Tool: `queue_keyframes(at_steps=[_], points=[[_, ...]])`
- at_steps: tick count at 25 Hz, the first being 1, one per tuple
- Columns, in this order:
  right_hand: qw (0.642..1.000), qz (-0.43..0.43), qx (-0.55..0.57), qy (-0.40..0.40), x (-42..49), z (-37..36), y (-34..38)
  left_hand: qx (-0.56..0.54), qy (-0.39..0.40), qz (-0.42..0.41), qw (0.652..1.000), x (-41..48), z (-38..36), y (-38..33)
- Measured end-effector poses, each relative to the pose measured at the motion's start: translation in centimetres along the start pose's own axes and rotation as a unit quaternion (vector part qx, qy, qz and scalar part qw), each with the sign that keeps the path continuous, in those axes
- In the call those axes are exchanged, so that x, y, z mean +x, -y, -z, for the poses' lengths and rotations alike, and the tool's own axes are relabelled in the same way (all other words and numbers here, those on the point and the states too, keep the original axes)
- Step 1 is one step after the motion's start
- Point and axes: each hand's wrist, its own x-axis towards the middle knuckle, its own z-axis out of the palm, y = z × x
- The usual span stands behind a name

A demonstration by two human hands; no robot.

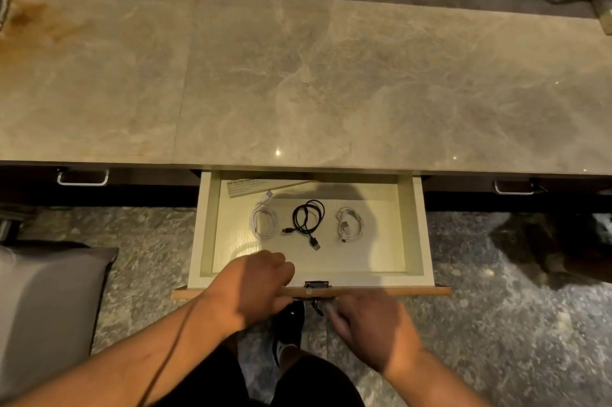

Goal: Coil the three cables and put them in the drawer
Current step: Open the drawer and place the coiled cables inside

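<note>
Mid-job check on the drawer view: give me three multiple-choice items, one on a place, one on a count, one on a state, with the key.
1. Where is the black cable?
A) on the marble countertop
B) in the drawer, between the two white cables
C) on the floor

2. How many white cables lie in the drawer?
A) one
B) two
C) three

3. The drawer is:
A) pulled open
B) pushed shut
C) taken out of the cabinet

Key:
1 B, it lies coiled between the left white cable and the right white cable.
2 B, one lies on each side of the black one.
3 A, its inside shows and the left hand grips its front edge.
</note>
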Motion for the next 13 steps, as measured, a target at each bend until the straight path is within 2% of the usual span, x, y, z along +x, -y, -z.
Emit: queue_keyframes(at_steps=[2,4,5,8,13], points=[[0.995,-0.073,0.033,0.051,-0.9,-0.7,1.0,0.012,-0.037,-0.013,0.999,-0.3,-0.4,0.6],[0.974,-0.148,0.112,0.13,-1.1,-2.1,1.4,-0.005,-0.09,-0.001,0.996,-0.3,-0.3,1.0],[0.964,-0.172,0.144,0.144,-0.9,-2.7,1.5,-0.016,-0.125,0.016,0.992,-0.1,0.2,1.2],[0.947,-0.214,0.199,0.132,-0.1,-3.7,1.7,-0.037,-0.223,0.082,0.971,1.2,2.3,2.7],[0.91,-0.276,0.285,0.125,1.1,-4.1,1.6,-0.006,-0.229,0.255,0.939,5.5,6.4,10.6]])
